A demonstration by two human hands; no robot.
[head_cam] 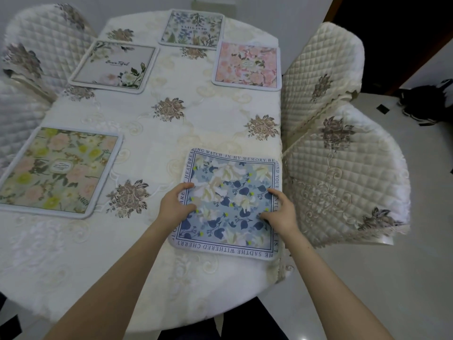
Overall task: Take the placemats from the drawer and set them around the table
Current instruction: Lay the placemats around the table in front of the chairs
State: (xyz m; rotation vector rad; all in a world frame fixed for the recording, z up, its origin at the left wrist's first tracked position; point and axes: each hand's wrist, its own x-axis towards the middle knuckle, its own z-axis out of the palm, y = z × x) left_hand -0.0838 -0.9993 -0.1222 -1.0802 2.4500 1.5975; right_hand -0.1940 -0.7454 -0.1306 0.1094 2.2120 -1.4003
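A blue floral placemat (230,192) with a lettered border lies flat at the near right side of the table (152,148). My left hand (175,204) grips its left edge, thumb on top. My right hand (280,212) holds its right edge the same way. Several other placemats lie around the table: a green and pink one (56,170) at the near left, a grey one with white flowers (114,66) at the far left, a pale blue botanical one (192,28) at the far end, and a pink floral one (247,65) at the far right.
The table wears a cream embroidered cloth with brown flower motifs. Quilted cream chairs stand on the right (343,168) (321,67) and on the left (46,33). A pale tiled floor (416,241) lies to the right, with dark shoes (426,104) on it.
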